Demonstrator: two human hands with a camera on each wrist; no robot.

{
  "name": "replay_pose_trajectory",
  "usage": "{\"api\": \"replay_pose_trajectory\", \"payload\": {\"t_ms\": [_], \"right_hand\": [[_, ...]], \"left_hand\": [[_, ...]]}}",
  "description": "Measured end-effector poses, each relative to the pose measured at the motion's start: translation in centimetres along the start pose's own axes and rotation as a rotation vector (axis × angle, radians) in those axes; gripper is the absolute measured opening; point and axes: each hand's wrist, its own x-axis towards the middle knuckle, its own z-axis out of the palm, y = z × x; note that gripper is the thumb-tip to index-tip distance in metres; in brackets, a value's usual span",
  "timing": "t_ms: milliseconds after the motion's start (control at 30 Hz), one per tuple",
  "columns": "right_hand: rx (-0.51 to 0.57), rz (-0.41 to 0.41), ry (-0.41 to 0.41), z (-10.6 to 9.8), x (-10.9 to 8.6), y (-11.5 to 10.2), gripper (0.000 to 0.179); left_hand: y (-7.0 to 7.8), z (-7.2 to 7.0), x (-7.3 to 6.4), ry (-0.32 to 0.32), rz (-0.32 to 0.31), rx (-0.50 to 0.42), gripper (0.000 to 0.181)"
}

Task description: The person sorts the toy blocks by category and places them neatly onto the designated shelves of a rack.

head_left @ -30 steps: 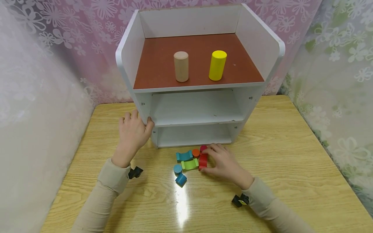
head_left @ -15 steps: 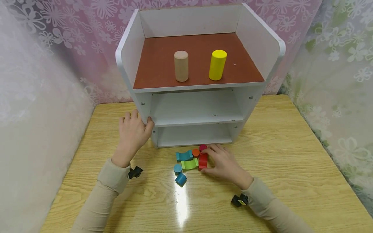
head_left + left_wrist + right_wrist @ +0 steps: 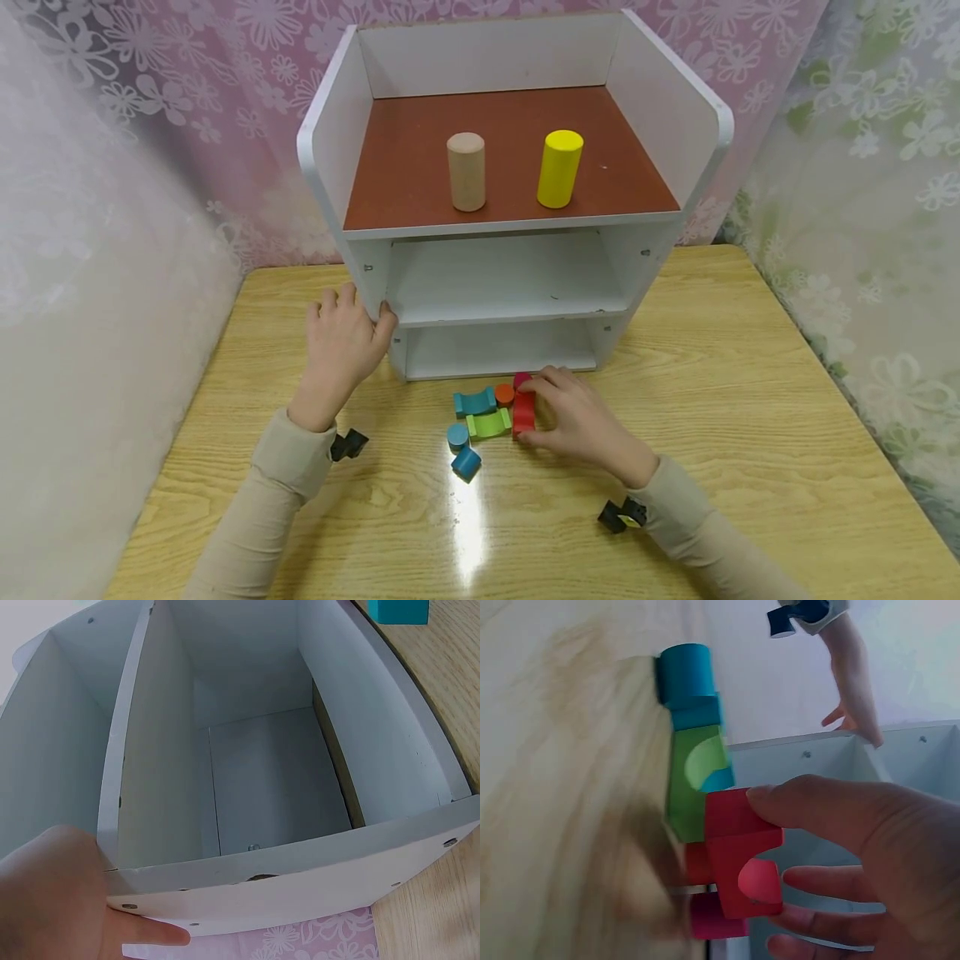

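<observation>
My left hand (image 3: 341, 333) grips the left side panel of a small white shelf unit (image 3: 513, 321), with the thumb on the front edge and the fingers round the outside. In the right wrist view, a red arched block (image 3: 731, 851) sits pinched between the thumb and fingers of my right hand (image 3: 581, 417). Close beside it are a magenta cylinder (image 3: 716, 915), partly covered, an orange-red cylinder (image 3: 504, 395) and a green arched block (image 3: 488, 424). A teal arched block (image 3: 475, 403), a light blue cylinder (image 3: 457, 437) and a blue cylinder (image 3: 467, 464) complete the cluster.
On the shelf's brown top (image 3: 517, 117) stand a plain wooden cylinder (image 3: 468, 175) and a yellow cylinder (image 3: 558, 171). The unit rests on a wooden table (image 3: 712, 400) and backs onto a pink floral curtain (image 3: 277, 192). Pale walls or curtains flank both sides.
My right hand and the red block have shifted very slightly to the right. The left hand stays where it was on the shelf, and the other blocks look unmoved.
</observation>
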Motion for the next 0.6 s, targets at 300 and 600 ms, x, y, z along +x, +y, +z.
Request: {"api": "replay_pose_trajectory", "payload": {"t_ms": [300, 600], "right_hand": [[0.02, -0.056, 0.02, -1.8, 0.4, -1.0, 0.054], [0.022, -0.137, 0.06, -3.8, 1.3, -2.4, 0.053]], "left_hand": [[0.0, 0.0, 0.0, -0.025, -0.014, -0.009, 0.054], [0.0, 0.1, 0.0, -0.022, -0.018, -0.021, 0.054]]}}
